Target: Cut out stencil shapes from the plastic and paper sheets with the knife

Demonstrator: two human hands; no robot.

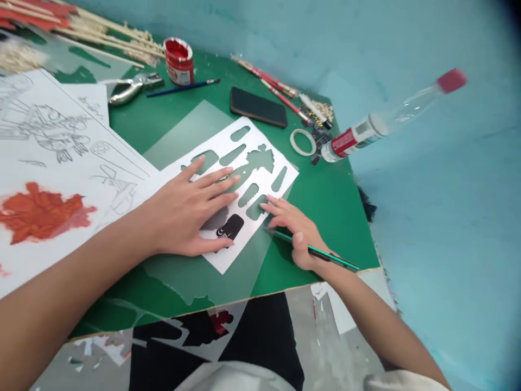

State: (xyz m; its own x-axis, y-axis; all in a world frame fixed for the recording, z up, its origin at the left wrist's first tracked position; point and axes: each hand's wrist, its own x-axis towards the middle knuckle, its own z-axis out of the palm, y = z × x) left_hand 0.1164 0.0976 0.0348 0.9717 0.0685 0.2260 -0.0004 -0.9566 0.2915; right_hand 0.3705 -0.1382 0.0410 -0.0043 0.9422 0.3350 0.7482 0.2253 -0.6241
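A white paper (266,182) with several cut-out shapes lies on a translucent plastic sheet (179,144) that hangs over the table's front edge. My left hand (185,209) rests flat on this paper with its fingers spread. Just below its fingers, a dark printed figure (232,227) shows on the paper. My right hand (297,231) touches the paper's right edge with its fingertips. A slim green-and-black pen-shaped tool (336,258) is tucked under that hand's thumb, pointing left; its tip is blurred.
Line drawings (52,130) and an orange-red painted piece (43,212) lie at left. Behind are pliers (132,89), a red paint jar (179,62), a paintbrush (183,88) and a phone (258,107). A tape roll (303,142) and a bottle (345,144) stand near the wall.
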